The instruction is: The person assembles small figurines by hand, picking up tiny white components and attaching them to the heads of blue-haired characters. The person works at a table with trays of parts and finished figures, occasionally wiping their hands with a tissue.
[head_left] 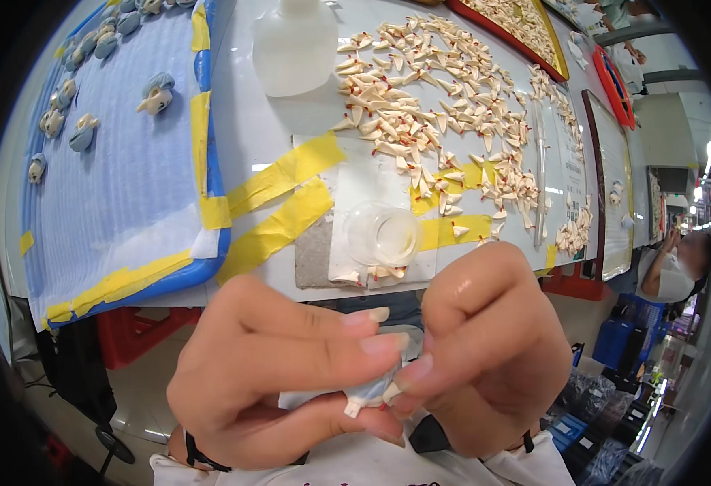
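My left hand (262,364) pinches a small blue-grey and cream figurine (362,397) between thumb and fingers, close to my chest. Most of the figurine is hidden by my fingertips. Thumb and forefinger of my right hand (497,348) hold a tiny cream piece with a red tip (390,393) against the figurine's side. Beyond my hands, a scattered heap of pointed cream pieces with red tips (396,113) covers the white table. A clear round jar (384,235) stands at the table's near edge, with a few such pieces beside it.
At the left, a blue tray (217,243) lined with foam and edged with yellow tape holds several blue-grey figurines (158,93). A translucent bottle (294,49) stands at the back. A red tray (546,61) of cream pieces lies far right. Another person (679,263) is at the right.
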`<move>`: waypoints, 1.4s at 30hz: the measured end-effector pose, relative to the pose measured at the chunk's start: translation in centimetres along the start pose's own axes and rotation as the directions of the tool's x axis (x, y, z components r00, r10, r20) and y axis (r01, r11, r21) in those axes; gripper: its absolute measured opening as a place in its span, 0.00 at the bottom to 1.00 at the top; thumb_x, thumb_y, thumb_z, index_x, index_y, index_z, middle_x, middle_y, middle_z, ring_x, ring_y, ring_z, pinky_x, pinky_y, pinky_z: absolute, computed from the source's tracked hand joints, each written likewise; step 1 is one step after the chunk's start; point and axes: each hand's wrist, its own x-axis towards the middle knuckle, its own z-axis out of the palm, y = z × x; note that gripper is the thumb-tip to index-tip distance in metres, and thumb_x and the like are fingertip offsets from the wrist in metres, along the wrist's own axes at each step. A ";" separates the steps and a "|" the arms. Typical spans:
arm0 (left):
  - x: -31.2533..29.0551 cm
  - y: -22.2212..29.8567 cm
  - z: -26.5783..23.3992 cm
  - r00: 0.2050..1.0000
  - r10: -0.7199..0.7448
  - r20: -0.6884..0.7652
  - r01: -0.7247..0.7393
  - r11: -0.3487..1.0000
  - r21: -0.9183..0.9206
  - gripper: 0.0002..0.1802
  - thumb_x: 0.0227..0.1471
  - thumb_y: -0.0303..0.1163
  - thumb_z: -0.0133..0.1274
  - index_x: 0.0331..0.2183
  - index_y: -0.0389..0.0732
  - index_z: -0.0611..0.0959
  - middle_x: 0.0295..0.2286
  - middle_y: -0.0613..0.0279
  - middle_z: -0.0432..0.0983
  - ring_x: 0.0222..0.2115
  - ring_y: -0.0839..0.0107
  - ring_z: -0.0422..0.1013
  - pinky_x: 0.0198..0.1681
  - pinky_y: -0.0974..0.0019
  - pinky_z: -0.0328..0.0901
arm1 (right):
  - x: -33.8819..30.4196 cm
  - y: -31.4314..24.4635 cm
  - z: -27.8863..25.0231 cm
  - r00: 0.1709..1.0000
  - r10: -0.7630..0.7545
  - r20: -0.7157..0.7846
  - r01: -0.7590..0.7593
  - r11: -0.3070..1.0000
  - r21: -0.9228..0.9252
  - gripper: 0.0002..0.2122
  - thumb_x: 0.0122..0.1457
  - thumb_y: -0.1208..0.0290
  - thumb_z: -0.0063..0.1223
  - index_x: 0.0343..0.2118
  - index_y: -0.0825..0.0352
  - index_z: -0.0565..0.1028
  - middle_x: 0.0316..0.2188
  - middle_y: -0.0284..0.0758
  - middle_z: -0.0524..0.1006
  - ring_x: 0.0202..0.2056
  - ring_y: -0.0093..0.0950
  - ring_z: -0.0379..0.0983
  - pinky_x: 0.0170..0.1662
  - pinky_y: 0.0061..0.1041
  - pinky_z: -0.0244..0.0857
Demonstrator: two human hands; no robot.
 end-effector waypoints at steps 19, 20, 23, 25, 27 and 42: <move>-0.7 -0.6 0.5 0.926 -0.198 -0.322 0.151 0.974 -0.166 0.26 0.35 0.33 0.62 0.35 0.37 0.68 0.35 0.58 0.58 0.29 0.71 0.67 0.28 0.77 0.64 | -0.6 3.3 -7.5 0.972 0.102 -0.211 -0.224 0.660 -0.717 0.08 0.36 0.84 0.52 0.23 0.69 0.72 0.24 0.36 0.70 0.28 0.32 0.66 0.31 0.25 0.59; -0.7 -0.5 0.5 0.921 -0.215 -0.325 0.161 0.970 -0.184 0.26 0.35 0.34 0.63 0.35 0.37 0.67 0.35 0.57 0.58 0.29 0.71 0.67 0.28 0.76 0.64 | -0.6 3.7 -7.6 0.979 0.077 -0.190 -0.193 0.650 -0.735 0.08 0.37 0.85 0.51 0.23 0.69 0.72 0.24 0.36 0.70 0.28 0.33 0.66 0.31 0.25 0.59; -0.6 -0.7 0.3 0.936 -0.202 -0.287 0.180 0.978 -0.103 0.28 0.34 0.37 0.63 0.35 0.37 0.67 0.34 0.57 0.60 0.28 0.70 0.66 0.28 0.75 0.63 | -0.5 4.4 -8.0 0.992 0.023 -0.124 -0.111 0.616 -0.780 0.07 0.38 0.86 0.50 0.23 0.69 0.71 0.25 0.36 0.70 0.28 0.34 0.66 0.30 0.27 0.59; -0.5 -0.7 0.2 0.943 -0.192 -0.270 0.188 0.981 -0.042 0.28 0.34 0.39 0.63 0.35 0.37 0.68 0.33 0.57 0.61 0.28 0.70 0.66 0.27 0.75 0.63 | -0.5 4.5 -8.3 0.997 0.012 -0.079 -0.071 0.596 -0.800 0.07 0.39 0.86 0.49 0.24 0.69 0.70 0.25 0.36 0.70 0.28 0.35 0.66 0.30 0.27 0.60; -0.6 -0.7 0.3 0.936 -0.201 -0.288 0.202 0.979 -0.029 0.29 0.34 0.41 0.63 0.35 0.36 0.68 0.32 0.57 0.62 0.27 0.70 0.66 0.26 0.74 0.62 | -0.4 4.6 -8.3 0.999 -0.022 -0.044 -0.025 0.553 -0.833 0.07 0.39 0.86 0.48 0.24 0.69 0.69 0.25 0.37 0.70 0.29 0.35 0.66 0.31 0.27 0.60; -0.5 -0.5 1.2 0.914 -0.314 -0.256 0.221 0.916 -0.335 0.28 0.34 0.36 0.64 0.34 0.37 0.67 0.33 0.56 0.62 0.28 0.69 0.68 0.27 0.76 0.65 | -0.9 1.7 -6.8 0.968 0.001 -0.252 -0.104 0.911 -0.399 0.07 0.46 0.86 0.45 0.30 0.74 0.72 0.26 0.37 0.71 0.26 0.23 0.66 0.32 0.19 0.60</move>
